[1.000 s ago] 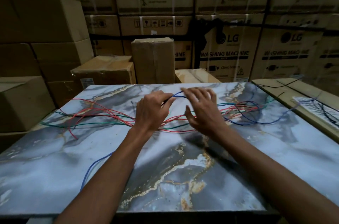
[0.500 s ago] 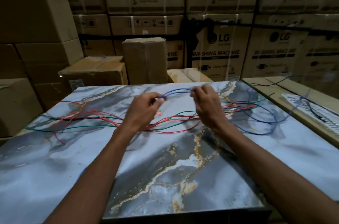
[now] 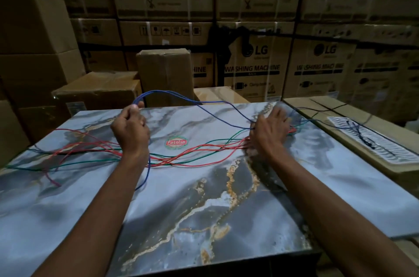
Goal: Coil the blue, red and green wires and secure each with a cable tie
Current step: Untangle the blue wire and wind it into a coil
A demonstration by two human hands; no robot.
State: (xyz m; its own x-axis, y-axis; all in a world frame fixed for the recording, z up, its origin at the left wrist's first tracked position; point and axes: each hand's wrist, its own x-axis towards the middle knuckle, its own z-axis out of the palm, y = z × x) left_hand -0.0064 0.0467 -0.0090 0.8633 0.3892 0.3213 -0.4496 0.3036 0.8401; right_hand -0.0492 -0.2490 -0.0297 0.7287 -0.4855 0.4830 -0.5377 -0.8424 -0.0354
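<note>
The blue wire point(image 3: 217, 102) is held up above the marble-patterned table top point(image 3: 226, 208) in a long arch. Its left end is pinched between the curled fingers of the left hand point(image 3: 130, 128), near the far left part of the table. From there several blue strands rise, bend over and run down to the right, where they reach the right hand point(image 3: 271, 134). One more blue strand hangs from under the left hand and goes down beside the left forearm to the table.

The right hand is laid low on the table at the far right, with its back turned to the camera. Its fingers are blurred and partly hidden, so it cannot be told whether the blue wire is gripped there or only touched.

The red wires point(image 3: 181, 159) and the green wires point(image 3: 204, 146) are lying loose on the table. They are spread from the left edge to the right hand and are crossed over each other many times between the two hands. No coil is formed yet in any of the three colours.

A round red and green sticker point(image 3: 176, 142) is seen on the table between the hands. To the right of the table a flat carton point(image 3: 340, 122) is placed, and a white patterned tray point(image 3: 385, 147) with a dark wire is lying on it. Stacked cardboard boxes point(image 3: 256, 68) are standing behind the table.
</note>
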